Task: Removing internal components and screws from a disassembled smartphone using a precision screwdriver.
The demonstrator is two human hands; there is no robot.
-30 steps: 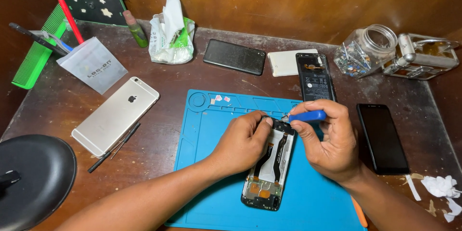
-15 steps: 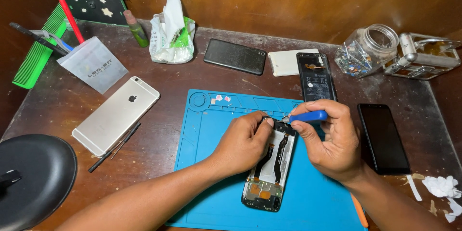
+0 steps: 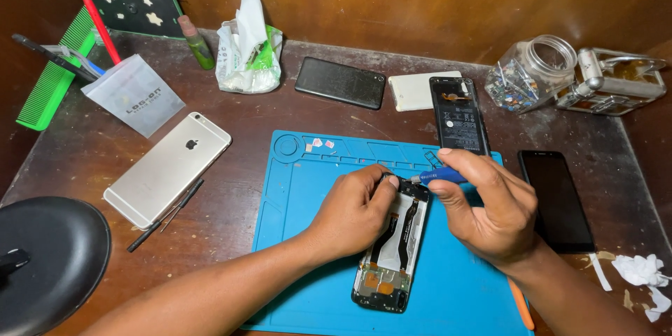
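My left hand (image 3: 353,211) was curled over the top left edge of the opened phone (image 3: 392,248), fingers closed against its frame to pin it down. The phone lay back-off on the blue mat (image 3: 294,238), lengthwise toward me, with its boards and ribbon cables bare. My right hand (image 3: 490,213) was closed around a blue-handled screwdriver (image 3: 437,176), thumb and fingertips pinched on the handle, its tip at the phone's top corner, just beside my left thumb.

I judged the phone to be light and stiff along its frame but delicate inside: the thin cables and small connectors looked easy to tear or scratch, so the metal edges seemed the only safe place to grip. On the smooth mat it could well have slid under a push, which is why a firm hold at the rim made sense.

Around the mat on the counter (image 3: 245,161) lay a silver phone (image 3: 168,168), a removed back panel (image 3: 458,124), a dark phone (image 3: 556,199) to my right, and a glass jar (image 3: 532,73) of small parts.
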